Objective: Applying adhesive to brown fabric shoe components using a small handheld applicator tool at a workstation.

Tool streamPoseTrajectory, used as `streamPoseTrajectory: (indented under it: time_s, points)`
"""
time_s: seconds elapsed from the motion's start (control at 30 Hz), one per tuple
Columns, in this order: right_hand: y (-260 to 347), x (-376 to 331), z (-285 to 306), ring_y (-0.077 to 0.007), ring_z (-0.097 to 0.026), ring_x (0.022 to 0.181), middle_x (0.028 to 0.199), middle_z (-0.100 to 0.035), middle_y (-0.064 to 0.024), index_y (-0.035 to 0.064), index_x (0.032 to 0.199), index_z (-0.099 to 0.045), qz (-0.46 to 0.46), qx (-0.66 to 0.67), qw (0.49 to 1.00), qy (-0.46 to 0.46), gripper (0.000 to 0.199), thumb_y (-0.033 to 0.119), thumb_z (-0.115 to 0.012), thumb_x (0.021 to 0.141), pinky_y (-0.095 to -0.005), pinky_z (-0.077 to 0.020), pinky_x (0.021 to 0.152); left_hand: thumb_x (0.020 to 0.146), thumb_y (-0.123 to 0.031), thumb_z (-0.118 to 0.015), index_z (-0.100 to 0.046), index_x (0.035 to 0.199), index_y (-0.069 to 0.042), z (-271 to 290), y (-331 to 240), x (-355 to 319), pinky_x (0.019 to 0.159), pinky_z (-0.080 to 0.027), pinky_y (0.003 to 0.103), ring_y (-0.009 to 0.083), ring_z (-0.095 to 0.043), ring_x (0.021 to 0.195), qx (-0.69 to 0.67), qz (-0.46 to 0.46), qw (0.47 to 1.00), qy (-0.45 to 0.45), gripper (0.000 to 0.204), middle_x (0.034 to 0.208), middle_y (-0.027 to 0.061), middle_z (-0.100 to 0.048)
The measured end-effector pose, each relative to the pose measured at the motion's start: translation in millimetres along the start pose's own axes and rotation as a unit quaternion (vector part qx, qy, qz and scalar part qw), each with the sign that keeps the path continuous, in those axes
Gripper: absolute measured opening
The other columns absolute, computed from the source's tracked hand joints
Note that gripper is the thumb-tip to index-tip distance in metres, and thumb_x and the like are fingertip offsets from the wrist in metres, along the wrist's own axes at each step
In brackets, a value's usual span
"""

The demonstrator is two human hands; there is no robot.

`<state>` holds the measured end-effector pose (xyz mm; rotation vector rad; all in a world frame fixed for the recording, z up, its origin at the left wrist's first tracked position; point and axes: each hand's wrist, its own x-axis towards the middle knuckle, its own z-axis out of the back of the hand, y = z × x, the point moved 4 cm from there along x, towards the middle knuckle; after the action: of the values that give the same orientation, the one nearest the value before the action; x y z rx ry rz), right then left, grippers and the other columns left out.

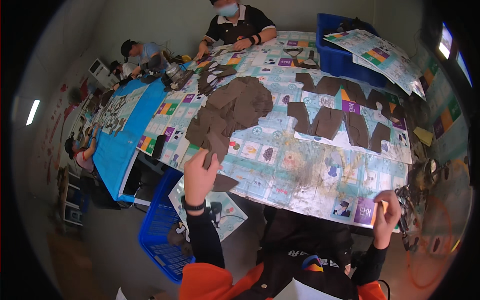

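Observation:
My left hand (pixel 199 175) is at the near left part of the table, thumb and fingers pinched on a flat dark brown cut piece (pixel 216 149). That piece lies against the near end of a large heap of similar brown pieces (pixel 240 102). Beside my wrist, a pointed brown piece (pixel 225 183) lies at the table's edge. My right hand (pixel 387 219) is at the near right edge with its fingers curled; whatever they hold, if anything, is hidden. Farther right on the table, several brown pieces (pixel 327 122) are laid out in two rows.
Printed sheets cover the table (pixel 280 175), which is stained in the middle. A blue crate (pixel 345 55) stands at the back right and a blue basket (pixel 162 235) below left. Across the table sits a person (pixel 240 25). Cables (pixel 404 200) hang at the right edge.

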<state>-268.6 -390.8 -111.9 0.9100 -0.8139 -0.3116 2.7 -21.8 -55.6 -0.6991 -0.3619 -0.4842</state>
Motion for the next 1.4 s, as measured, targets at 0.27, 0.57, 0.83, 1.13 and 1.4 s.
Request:
streamPoseTrajectory:
  time_s: [0.27,0.57,0.83,1.13,1.4]
  points:
    - [28.8,-11.4,-142.9,-0.0129,-0.065,0.085,0.112,-0.062,-0.0091,0.0019,0.134,-0.043,-0.291,0.418,0.776,0.373,0.041,0.007,-0.060,0.097,-0.0260,-0.0542,0.073,0.099,-0.008,-0.053,-0.050,0.101,0.003,-106.6,-86.4,-76.5,0.072,-0.059,0.038,0.0305,-0.073,0.080,-0.560,0.180,0.806,-0.062,0.012,0.095,0.0186,-0.068]
    - [-51.4,47.5,-29.6,-0.0103,-0.065,0.055,0.083,-0.071,-0.0070,-0.0014,0.100,-0.062,-0.296,0.166,0.860,0.381,0.018,0.008,-0.070,0.087,-0.0234,-0.0451,0.049,0.090,0.000,-0.066,-0.056,0.121,0.003,-205.4,-111.6,-41.9,0.088,-0.051,0.029,0.0184,-0.067,0.100,-0.598,0.187,0.738,0.251,0.032,0.103,0.0121,-0.070]
    - [-106.7,97.9,-42.6,-0.0130,-0.067,0.052,0.079,-0.071,-0.0084,-0.0045,0.101,-0.064,-0.341,0.048,0.873,0.345,0.033,0.016,-0.080,0.080,-0.0227,-0.0398,0.041,0.081,-0.008,-0.077,-0.068,0.097,-0.002,-272.2,-112.8,26.5,0.079,-0.052,0.030,0.0181,-0.069,0.088,-0.313,-0.049,0.916,0.245,0.019,0.091,0.0087,-0.072]
    - [-110.3,104.9,-50.8,-0.0268,-0.070,0.059,0.080,-0.069,-0.0216,-0.0067,0.093,-0.057,-0.242,-0.160,0.923,0.254,0.049,0.029,-0.084,0.072,-0.0378,-0.0542,0.057,0.071,-0.014,-0.083,-0.068,0.089,-0.005,-292.5,-115.3,35.9,0.076,-0.049,0.040,0.0307,-0.064,0.087,-0.147,-0.111,0.952,0.246,0.025,0.088,0.0118,-0.067]
    - [-106.6,76.1,7.9,-0.0359,-0.063,0.089,0.104,-0.062,-0.0175,0.0040,0.122,-0.051,-0.081,-0.199,0.973,0.084,0.053,0.012,-0.077,0.077,-0.0422,-0.0520,0.076,0.079,-0.015,-0.075,-0.066,0.099,-0.008,-240.2,-135.2,5.9,0.082,-0.043,0.042,0.0324,-0.057,0.095,-0.105,-0.214,0.964,0.118,0.023,0.096,0.0098,-0.061]
